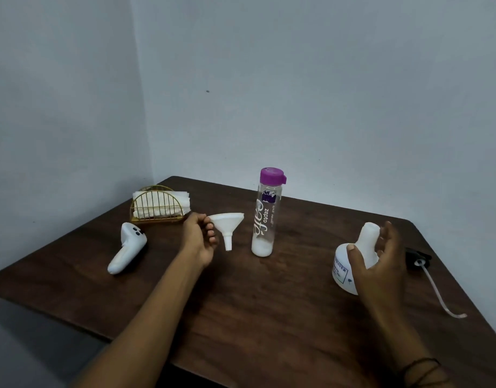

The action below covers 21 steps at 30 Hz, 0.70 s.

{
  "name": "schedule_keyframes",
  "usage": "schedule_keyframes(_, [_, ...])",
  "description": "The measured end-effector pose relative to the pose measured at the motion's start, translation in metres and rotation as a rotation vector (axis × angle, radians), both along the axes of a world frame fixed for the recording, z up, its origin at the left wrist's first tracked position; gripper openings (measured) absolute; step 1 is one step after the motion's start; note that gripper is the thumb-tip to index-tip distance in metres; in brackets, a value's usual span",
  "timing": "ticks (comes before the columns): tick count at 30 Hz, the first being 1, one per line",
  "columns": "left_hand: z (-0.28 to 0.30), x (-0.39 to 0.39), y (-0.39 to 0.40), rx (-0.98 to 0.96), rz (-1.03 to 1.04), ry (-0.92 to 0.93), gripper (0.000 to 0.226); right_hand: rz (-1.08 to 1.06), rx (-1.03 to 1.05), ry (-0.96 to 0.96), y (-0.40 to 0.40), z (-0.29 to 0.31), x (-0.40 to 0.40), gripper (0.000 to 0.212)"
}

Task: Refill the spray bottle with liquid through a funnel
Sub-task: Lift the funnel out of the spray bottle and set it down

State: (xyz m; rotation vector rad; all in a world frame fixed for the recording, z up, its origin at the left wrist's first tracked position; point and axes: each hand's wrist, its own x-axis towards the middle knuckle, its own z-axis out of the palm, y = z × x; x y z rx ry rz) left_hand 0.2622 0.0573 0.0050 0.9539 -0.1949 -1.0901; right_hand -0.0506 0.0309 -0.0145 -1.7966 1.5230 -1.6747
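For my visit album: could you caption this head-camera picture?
Left hand holds a white funnel; right hand reaches around the uncapped spray bottle.

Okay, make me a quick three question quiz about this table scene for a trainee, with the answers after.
1. True or false: the left hand holds the funnel.
2. What colour is the cap of the tall clear bottle?
3. The sprayer head is: A) screwed onto the spray bottle, B) lying on the table, C) in the right hand.

Key: 1 true; 2 purple; 3 B.
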Motion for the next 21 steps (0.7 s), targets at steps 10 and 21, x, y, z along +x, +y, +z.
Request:
schedule_keyframes(10, [-0.016, -0.002, -0.014, 0.062, -0.056, 0.099, 0.028, -0.016, 0.144, 0.048, -0.005, -0.007, -0.002, 0.090])
schedule_keyframes(21, [-0.021, -0.011, -0.010, 0.118, -0.039, 0.014, 0.035, -0.061, 0.220, 0.081, -0.010, -0.013, -0.004, 0.092])
